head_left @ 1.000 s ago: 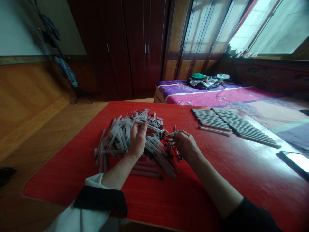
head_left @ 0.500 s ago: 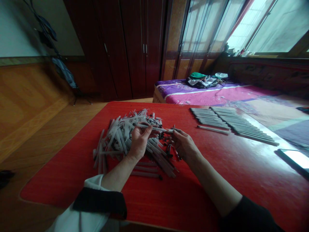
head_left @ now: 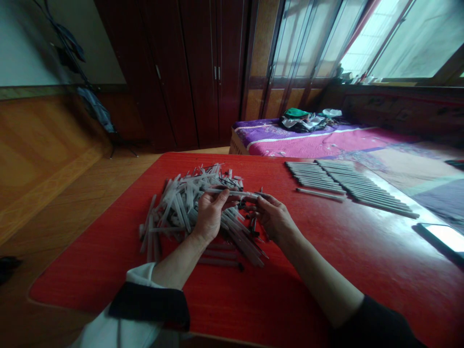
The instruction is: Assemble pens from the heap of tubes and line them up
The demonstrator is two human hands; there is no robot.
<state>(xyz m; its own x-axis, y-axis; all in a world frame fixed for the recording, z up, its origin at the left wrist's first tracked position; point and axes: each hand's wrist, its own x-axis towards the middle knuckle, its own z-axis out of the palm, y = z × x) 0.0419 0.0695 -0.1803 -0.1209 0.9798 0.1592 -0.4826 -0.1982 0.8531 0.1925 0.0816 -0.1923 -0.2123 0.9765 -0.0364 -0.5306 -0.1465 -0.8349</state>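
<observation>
A loose heap of clear pen barrels [head_left: 181, 203] with small dark parts lies on the red table [head_left: 326, 270]. My left hand [head_left: 209, 215] is above the heap, fingers pinched on one clear pen barrel [head_left: 235, 193] that points right. My right hand [head_left: 275, 217] meets it at the barrel's right end, fingers closed on that end; a small dark piece seems to be in them, too small to name. Neat rows of finished pens [head_left: 344, 186] lie at the far right of the table.
A phone [head_left: 440, 239] with a lit screen lies at the table's right edge. Beyond the table are a bed with a purple and pink cover [head_left: 308, 140], dark wooden wardrobes [head_left: 203, 72] and windows. Wooden floor lies to the left.
My left hand lifted a barrel out of the heap and pinched it. My right hand came up to its right end, and both hands now hold it together.
</observation>
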